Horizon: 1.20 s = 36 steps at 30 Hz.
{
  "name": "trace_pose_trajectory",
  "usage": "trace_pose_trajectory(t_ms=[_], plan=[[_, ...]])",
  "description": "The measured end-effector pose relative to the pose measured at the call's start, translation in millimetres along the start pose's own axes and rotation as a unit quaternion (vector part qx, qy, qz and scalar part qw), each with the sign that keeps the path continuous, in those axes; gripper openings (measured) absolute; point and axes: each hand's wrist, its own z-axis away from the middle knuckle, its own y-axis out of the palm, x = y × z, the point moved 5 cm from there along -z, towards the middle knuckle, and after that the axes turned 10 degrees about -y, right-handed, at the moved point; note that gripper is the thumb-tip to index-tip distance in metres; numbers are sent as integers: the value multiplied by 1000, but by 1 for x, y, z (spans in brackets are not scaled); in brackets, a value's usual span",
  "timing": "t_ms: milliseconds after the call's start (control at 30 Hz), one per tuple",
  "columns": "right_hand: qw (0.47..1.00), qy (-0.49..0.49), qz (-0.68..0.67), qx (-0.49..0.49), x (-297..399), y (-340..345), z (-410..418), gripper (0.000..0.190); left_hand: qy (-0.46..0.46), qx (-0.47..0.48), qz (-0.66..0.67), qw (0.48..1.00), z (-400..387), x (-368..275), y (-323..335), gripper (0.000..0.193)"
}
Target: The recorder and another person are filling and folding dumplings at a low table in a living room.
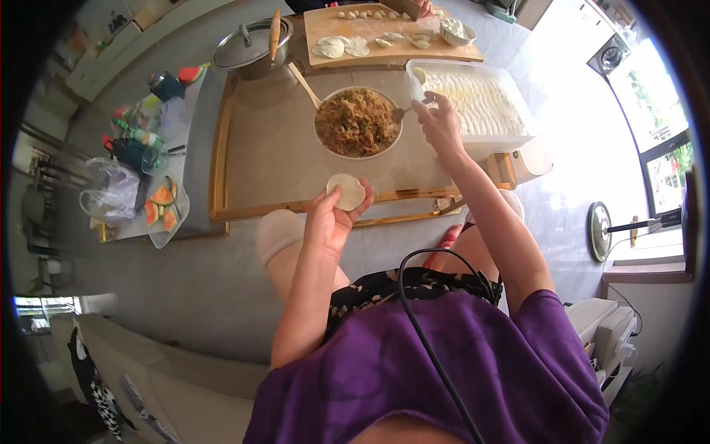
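A round dough wrapper (346,192) lies flat across the fingers of my left hand (327,222), the thumb resting on its edge. My right hand (442,125) grips the handle of a metal spoon (399,114). Its head touches the right side of the minced filling (358,122), heaped in a round white bowl (355,156). A wooden utensil (304,85) leans on the bowl's left rim. Just beyond my right hand stands a translucent plastic box (499,145) with rows of pale, floured dumplings (474,100).
The table (266,161) has a raised wooden edge. Behind it, another person's hand (425,8) works at a wooden board (388,55) with wrappers (335,46), dough pieces and a flour bowl (457,33). A lidded pot (252,47) stands left. Watermelon slices (162,202) fill a side-table container.
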Motion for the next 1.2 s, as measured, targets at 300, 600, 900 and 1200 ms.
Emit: trace_pose_trajectory(t_ms=[300, 600, 900, 1200], plan=[[985, -112, 111, 73, 17, 14, 1, 32, 4, -8, -19, 1000, -7, 3, -5, 28], [954, -257, 145, 57, 44, -4, 20, 30, 5, -20, -18, 1000, -13, 6, -10, 27], [998, -41, -42, 20, 18, 9, 19, 30, 8, -40, -39, 998, -10, 1, 8, 27], [986, -4, -167, 6, 3, 18, 22, 32, 12, -27, -59, 998, -22, 2, 10, 29]])
